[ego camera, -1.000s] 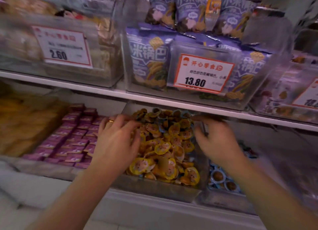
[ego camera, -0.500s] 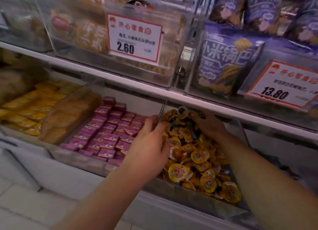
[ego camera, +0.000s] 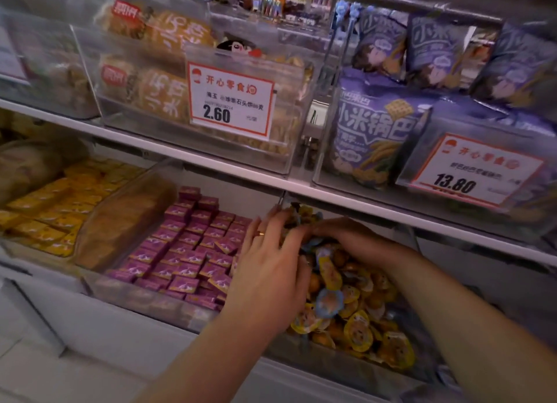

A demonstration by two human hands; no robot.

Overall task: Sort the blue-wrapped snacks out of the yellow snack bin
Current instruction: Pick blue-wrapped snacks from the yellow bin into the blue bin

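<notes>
both hands are sunk into the clear bin (ego camera: 340, 360) of yellow-lidded snack cups (ego camera: 358, 331) on the lower shelf, just right of the bin of purple boxes (ego camera: 193, 252). the left hand (ego camera: 271, 279) lies over the near left of the heap with its fingers (ego camera: 265, 237) loosely spread and curled down among the cups; whether anything is pinched beneath them cannot be told. the right hand (ego camera: 346, 237) is reached across the back of the heap, its fingers (ego camera: 319, 229) bunched together by the left fingertips, apparently gathered on a small cluster of blue-rimmed cups (ego camera: 297, 221), though the grip itself is blurred. one more blue-wrapped cup (ego camera: 330, 303) is seen in the middle of the heap, just beside the left palm, lying among yellow ones. this cup is round, so no true long axis is offered; its foil lid is tilted up toward the camera, with a narrow pull tab seemingly pointing down and left. the step in hand is judged to be raking and picking, and it would be done best if the yellow cups were parted gently with the spread hand while each blue rim is nipped at its edge and lifted straight up, so that neighbours are not dragged over the low front wall. the back of the bin, shaded under the upper shelf (ego camera: 391, 212), should be searched by feel as well as by sight.
</notes>
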